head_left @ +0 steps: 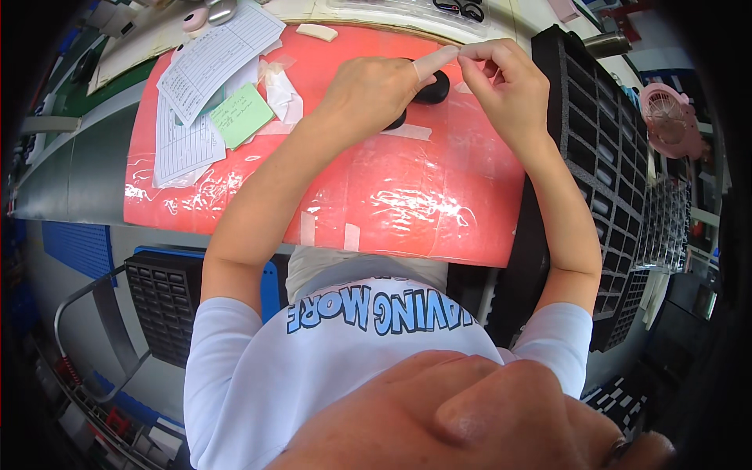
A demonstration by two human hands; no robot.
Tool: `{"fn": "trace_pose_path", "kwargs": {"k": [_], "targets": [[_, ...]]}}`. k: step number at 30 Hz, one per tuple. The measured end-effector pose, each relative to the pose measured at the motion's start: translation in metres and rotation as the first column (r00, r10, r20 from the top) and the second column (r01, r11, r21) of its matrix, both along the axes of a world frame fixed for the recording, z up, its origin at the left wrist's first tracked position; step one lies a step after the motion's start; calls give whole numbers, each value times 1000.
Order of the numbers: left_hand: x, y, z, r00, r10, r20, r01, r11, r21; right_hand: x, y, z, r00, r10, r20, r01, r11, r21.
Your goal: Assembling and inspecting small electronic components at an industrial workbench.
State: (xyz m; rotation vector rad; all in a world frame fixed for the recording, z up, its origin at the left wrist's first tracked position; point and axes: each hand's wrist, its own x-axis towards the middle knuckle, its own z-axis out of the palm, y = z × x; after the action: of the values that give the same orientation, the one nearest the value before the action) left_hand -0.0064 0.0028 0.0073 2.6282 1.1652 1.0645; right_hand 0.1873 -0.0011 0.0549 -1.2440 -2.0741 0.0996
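Over the red mat (pixel 407 196), my left hand (pixel 368 90) reaches right with its index finger stretched out. A pale, whitish finger cot (pixel 435 63) covers that finger; the hand's other fingers are mostly hidden. My right hand (pixel 509 86) pinches the tip of the cot between thumb and index finger, the rest of its fingers curled. Beneath the two hands lies a rounded black object (pixel 433 89), partly covered by the left hand, and its kind cannot be made out.
Left on the mat are printed sheets (pixel 215 66), green sticky notes (pixel 241 116) and crumpled white paper (pixel 283 98). A cream-coloured block (pixel 316 32) lies at the far edge. Black compartment trays (pixel 599 149) stand close on the right, with a pink fan (pixel 670 117) beyond.
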Motion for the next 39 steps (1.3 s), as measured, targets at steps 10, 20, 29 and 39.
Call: {"fn": "trace_pose_path", "kwargs": {"k": [10, 20, 29, 39], "targets": [[5, -3, -2, 999, -53, -10, 52, 995, -81, -2, 5, -3, 973, 65, 221, -139, 930, 340], [-4, 8, -6, 948, 156, 277, -51, 935, -351, -1, -1, 0, 977, 152, 150, -160, 986, 43], [-3, 0, 4, 577, 24, 817, 714, 471, -518, 0, 1, -4, 990, 76, -120, -58, 987, 147], [5, -7, 5, 917, -63, 394, 269, 827, -494, -1, 3, -1, 993, 55, 101, -89, 924, 372]]}}
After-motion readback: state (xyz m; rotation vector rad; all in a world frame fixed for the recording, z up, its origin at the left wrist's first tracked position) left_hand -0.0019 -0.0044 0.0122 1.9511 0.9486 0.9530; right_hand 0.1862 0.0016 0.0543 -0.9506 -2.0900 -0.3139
